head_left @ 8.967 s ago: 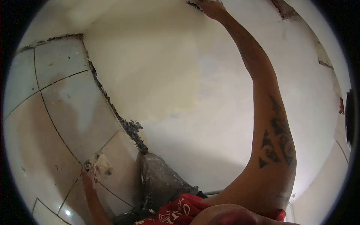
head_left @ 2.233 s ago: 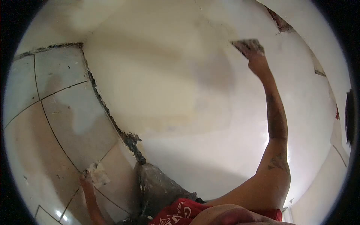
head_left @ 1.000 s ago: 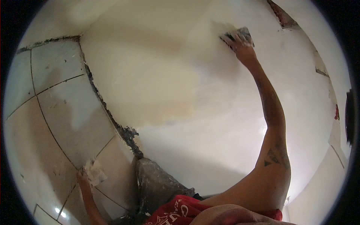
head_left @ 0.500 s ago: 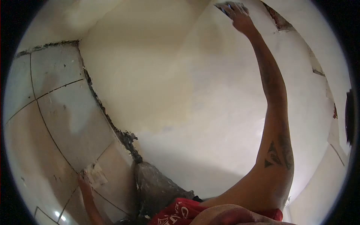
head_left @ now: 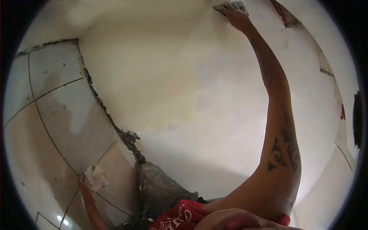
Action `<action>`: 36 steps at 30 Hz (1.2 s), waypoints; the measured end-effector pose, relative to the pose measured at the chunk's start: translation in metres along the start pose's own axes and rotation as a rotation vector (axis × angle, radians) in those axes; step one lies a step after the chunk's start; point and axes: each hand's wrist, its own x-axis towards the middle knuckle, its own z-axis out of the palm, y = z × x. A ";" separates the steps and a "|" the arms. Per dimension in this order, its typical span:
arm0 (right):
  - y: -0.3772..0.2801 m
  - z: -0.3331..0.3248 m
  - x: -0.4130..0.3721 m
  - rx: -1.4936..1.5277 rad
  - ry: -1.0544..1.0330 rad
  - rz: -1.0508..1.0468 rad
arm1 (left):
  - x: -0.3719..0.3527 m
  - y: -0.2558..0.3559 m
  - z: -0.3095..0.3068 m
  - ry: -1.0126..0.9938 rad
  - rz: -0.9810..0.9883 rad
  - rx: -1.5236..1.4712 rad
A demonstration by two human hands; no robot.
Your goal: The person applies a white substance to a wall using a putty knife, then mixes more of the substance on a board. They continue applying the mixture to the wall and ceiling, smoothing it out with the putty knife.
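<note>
High on the pale plastered wall [head_left: 161, 92], my right hand [head_left: 238, 20] presses a flat, dusty grey pad [head_left: 221, 8] against the surface, fingers spread over it and arm stretched far up. Its exact kind is hidden by the fingers and the dust. Down at the lower left, my left hand [head_left: 85, 184] is closed at the edge of a whitish, plaster-smeared flat piece [head_left: 100, 179], which overlaps the tiled floor [head_left: 76, 145] in this view.
A rough dark gap [head_left: 100, 101] runs along the join of wall and tiles. Broken plaster shows brick in an opening [head_left: 285, 16] at upper right. My dusty dark trousers [head_left: 161, 188] and red clothing [head_left: 180, 214] fill the bottom.
My right hand and the pad have slid slightly left along the wall, with the forearm following. My left hand keeps its hold and has barely shifted.
</note>
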 end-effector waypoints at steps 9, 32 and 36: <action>-0.028 -0.044 -0.151 0.113 0.005 -0.018 | 0.027 -0.032 -0.004 0.047 0.010 0.086; -0.038 0.039 0.103 0.203 0.251 -0.061 | 0.022 -0.030 -0.016 0.140 0.076 0.175; -0.042 0.021 0.071 -0.001 0.402 -0.076 | 0.022 -0.028 -0.012 0.116 0.078 0.144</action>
